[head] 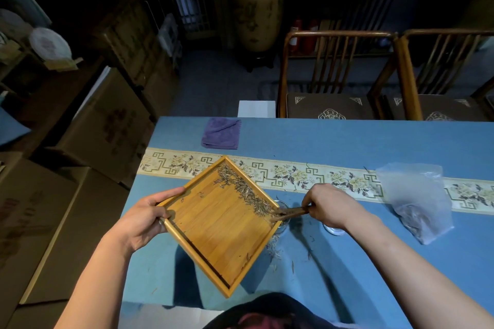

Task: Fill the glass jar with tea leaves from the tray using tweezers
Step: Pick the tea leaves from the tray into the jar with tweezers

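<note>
Both hands (144,218) beside glass jar (284,215)

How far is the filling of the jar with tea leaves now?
Mostly done: the tray is largely bare. In hand: left hand tilts it while right hand works tweezers over the glass jar. Left: tea leaves along its edge, and spilled leaves.

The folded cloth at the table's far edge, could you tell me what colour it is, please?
The folded cloth is purple, seen in the head view.
</note>
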